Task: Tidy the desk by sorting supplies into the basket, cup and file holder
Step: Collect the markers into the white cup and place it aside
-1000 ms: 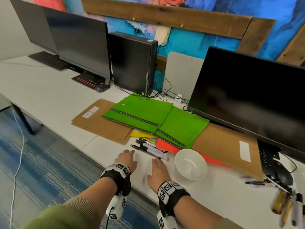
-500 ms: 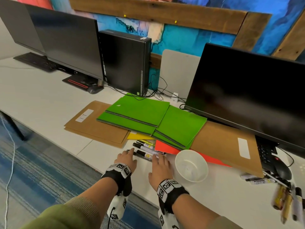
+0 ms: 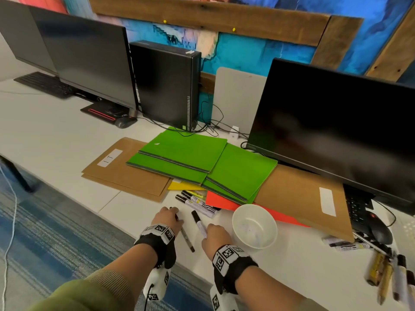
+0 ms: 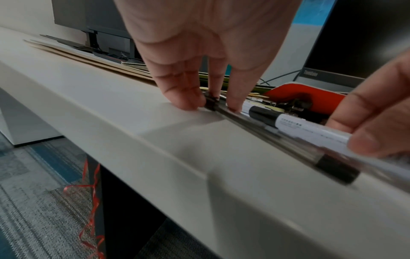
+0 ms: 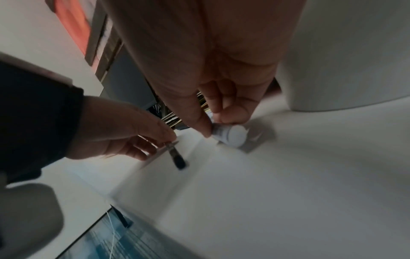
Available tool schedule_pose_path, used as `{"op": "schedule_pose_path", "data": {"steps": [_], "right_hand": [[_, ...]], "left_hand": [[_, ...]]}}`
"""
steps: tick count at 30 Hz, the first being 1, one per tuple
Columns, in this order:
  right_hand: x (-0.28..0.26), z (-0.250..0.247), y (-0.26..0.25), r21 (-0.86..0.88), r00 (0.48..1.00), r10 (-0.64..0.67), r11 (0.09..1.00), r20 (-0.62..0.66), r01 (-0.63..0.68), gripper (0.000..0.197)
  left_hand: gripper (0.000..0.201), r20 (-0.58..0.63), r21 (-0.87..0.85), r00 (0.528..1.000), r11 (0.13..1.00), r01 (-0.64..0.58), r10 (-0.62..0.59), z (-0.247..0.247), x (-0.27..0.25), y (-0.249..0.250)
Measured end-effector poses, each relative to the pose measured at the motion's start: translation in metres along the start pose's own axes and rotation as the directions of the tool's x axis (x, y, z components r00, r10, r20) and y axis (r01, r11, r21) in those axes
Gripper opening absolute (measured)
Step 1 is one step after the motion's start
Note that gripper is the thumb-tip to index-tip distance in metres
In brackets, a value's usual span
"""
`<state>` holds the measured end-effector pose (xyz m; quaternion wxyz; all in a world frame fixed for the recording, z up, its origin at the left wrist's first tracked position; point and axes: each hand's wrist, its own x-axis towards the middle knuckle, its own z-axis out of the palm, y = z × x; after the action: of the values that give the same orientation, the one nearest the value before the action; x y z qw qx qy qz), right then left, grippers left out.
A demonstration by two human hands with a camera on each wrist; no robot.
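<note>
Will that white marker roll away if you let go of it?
Probably: the marker is a smooth round tube lying flat on the desk. It looks stiff and light, since the right hand pinches it with just its fingertips.

Matt table, paper folders, plastic pens

The white table [image 3: 56, 140] looks smooth and matt. Green folders [image 3: 238, 173] and brown kraft envelopes [image 3: 125, 173] read as flat matt paper or card. The white round cup [image 3: 254, 225] is smooth, faintly glossy. The white-barrelled black-capped marker [image 3: 198, 223] looks like slick plastic
</note>
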<state>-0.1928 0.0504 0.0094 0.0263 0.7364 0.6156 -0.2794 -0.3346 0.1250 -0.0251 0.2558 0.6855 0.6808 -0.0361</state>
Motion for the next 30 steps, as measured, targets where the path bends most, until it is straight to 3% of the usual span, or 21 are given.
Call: {"op": "schedule_pose_path", "data": {"steps": [5, 11, 14, 18, 23, 26, 30], "right_hand": [[-0.006, -0.003, -0.004, 0.124, 1.000, 0.030, 0.992, -0.010, -0.028, 0.028], [-0.017, -0.011, -0.007, 0.247, 0.997, 0.003, 0.969, -0.075, 0.016, 0.032], [-0.024, -0.021, -0.004, 0.317, 0.988, -0.035, 0.945, -0.152, 0.082, 0.016], [-0.032, -0.043, 0.011, 0.439, 0.941, 0.001, 0.885, -0.338, 0.157, 0.014], [-0.041, -0.072, 0.043, 0.513, 0.875, 0.126, 0.845, -0.467, 0.152, 0.013], [-0.045, -0.078, 0.064, 0.507, 0.871, 0.156, 0.854, -0.465, 0.118, 0.014], [-0.049, -0.078, 0.079, 0.529, 0.856, 0.202, 0.844, -0.475, 0.094, 0.014]], "left_hand": [[0.037, -0.029, -0.042, 0.998, 0.998, 0.050, -0.051, 0.000, -0.001, 0.007], [0.042, -0.044, -0.077, 0.993, 0.991, 0.105, -0.108, 0.000, -0.004, 0.010], [0.035, -0.042, -0.083, 0.993, 0.991, 0.105, -0.109, 0.000, -0.007, 0.011], [0.023, -0.038, -0.134, 0.992, 0.984, 0.117, -0.123, -0.003, -0.010, 0.012], [0.035, -0.012, -0.189, 0.993, 0.975, 0.114, -0.119, -0.005, -0.015, 0.022], [0.049, -0.031, -0.259, 0.998, 0.964, 0.052, -0.062, -0.004, -0.018, 0.035], [0.062, -0.133, -0.326, 0.980, 0.927, -0.187, 0.150, -0.018, -0.028, 0.066]]}}
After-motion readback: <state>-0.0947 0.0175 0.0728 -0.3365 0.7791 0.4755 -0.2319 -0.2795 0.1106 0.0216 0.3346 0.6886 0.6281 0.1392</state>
